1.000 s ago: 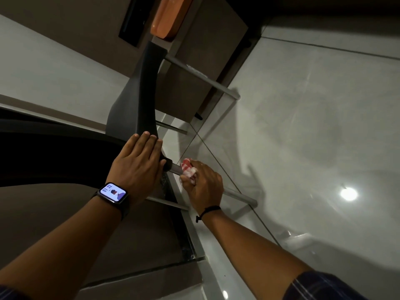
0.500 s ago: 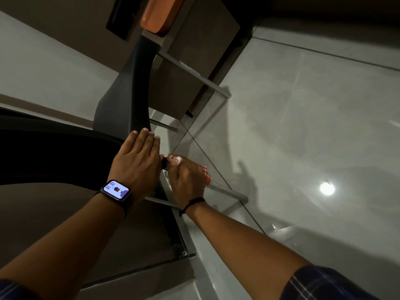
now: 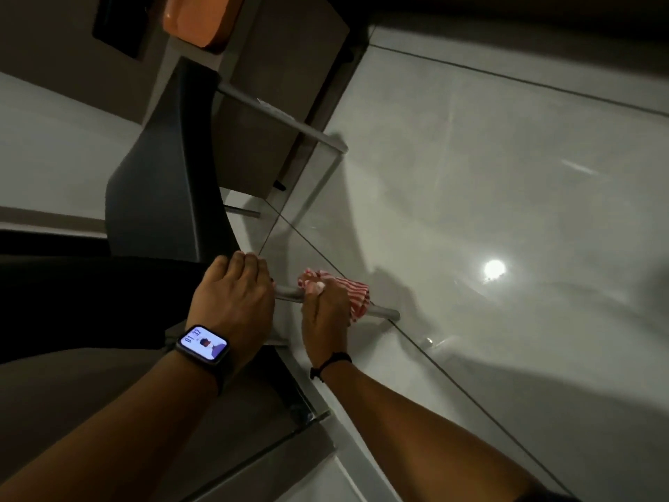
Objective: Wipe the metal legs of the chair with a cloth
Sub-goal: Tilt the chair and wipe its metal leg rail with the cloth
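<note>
A dark grey chair (image 3: 163, 182) lies tipped on its side with several silver metal legs sticking out to the right. My left hand (image 3: 231, 302), with a smartwatch on the wrist, presses flat on the seat edge beside the nearest leg (image 3: 383, 312). My right hand (image 3: 325, 313) is closed around a red-and-white striped cloth (image 3: 353, 293) wrapped over that leg, near its outer half. The leg's free end shows past the cloth. A farther leg (image 3: 286, 119) juts out higher up.
Glossy pale floor tiles (image 3: 506, 175) spread to the right with a lamp reflection (image 3: 494, 268). A brown cabinet (image 3: 275, 88) stands behind the chair, an orange object (image 3: 197, 16) above it. A dark surface (image 3: 72, 302) fills the left.
My right hand slid the cloth in toward the seat, then back out along the nearest leg toward its free end. My left hand stayed on the seat edge.
</note>
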A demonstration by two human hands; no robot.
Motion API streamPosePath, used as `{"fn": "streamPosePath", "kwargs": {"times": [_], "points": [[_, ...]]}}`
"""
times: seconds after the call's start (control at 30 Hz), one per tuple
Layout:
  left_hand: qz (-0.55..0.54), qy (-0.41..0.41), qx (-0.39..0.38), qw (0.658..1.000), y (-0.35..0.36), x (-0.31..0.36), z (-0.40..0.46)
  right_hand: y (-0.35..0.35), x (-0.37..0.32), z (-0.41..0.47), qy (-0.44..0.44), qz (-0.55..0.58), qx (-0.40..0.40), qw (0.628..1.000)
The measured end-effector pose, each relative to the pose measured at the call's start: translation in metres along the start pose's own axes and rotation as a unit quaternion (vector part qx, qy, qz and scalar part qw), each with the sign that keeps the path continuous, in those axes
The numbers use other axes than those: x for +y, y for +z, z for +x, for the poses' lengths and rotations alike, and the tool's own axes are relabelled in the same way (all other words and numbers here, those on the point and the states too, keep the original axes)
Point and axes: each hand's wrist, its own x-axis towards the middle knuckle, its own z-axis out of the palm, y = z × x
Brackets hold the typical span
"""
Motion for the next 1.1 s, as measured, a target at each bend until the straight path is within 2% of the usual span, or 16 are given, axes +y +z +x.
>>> {"fn": "streamPosePath", "kwargs": {"times": [0.1,0.17,0.27,0.37,0.47,0.53,0.63,0.73,0.8,0.87,0.97,1.03,1.1], "points": [[0.001,0.018,-0.014,1.0,-0.003,-0.002,0.002,0.01,-0.019,0.002,-0.044,-0.015,-0.028,0.999],[0.007,0.018,-0.01,1.0,-0.002,-0.004,0.0,0.006,-0.011,0.008,-0.042,-0.041,-0.034,0.998],[-0.016,0.024,0.015,0.999,0.007,-0.007,-0.002,-0.008,0.03,0.019,0.03,-0.038,-0.034,0.998],[-0.035,0.036,0.068,0.996,0.016,-0.006,0.001,-0.031,0.079,0.024,0.144,0.01,0.007,0.99],[-0.05,0.029,0.062,0.996,0.017,-0.004,0.003,-0.043,0.109,0.031,0.228,0.027,0.026,0.973],[-0.056,0.025,0.042,0.997,0.015,-0.004,0.0,-0.034,0.103,0.029,0.214,0.003,0.05,0.976],[-0.068,0.027,0.015,0.997,0.005,-0.004,-0.003,-0.013,0.059,0.01,0.12,-0.003,0.074,0.99],[-0.05,0.032,-0.023,0.998,0.0,-0.003,-0.004,0.015,0.008,-0.016,0.04,0.058,0.019,0.997],[-0.039,0.039,-0.039,0.998,-0.004,-0.001,-0.002,0.023,-0.01,-0.024,-0.036,0.028,-0.009,0.999],[-0.042,0.04,-0.039,0.998,-0.005,0.001,-0.001,0.022,-0.008,-0.019,-0.063,-0.036,-0.037,0.997],[-0.045,0.041,-0.016,0.998,0.002,0.008,0.0,0.012,0.018,-0.014,-0.039,-0.11,-0.022,0.993],[-0.057,0.03,-0.005,0.998,0.005,0.011,0.002,-0.003,0.05,-0.007,0.021,-0.138,-0.007,0.99],[-0.062,0.027,0.013,0.998,0.007,0.015,0.004,-0.028,0.091,0.003,0.116,-0.165,-0.008,0.979]]}}
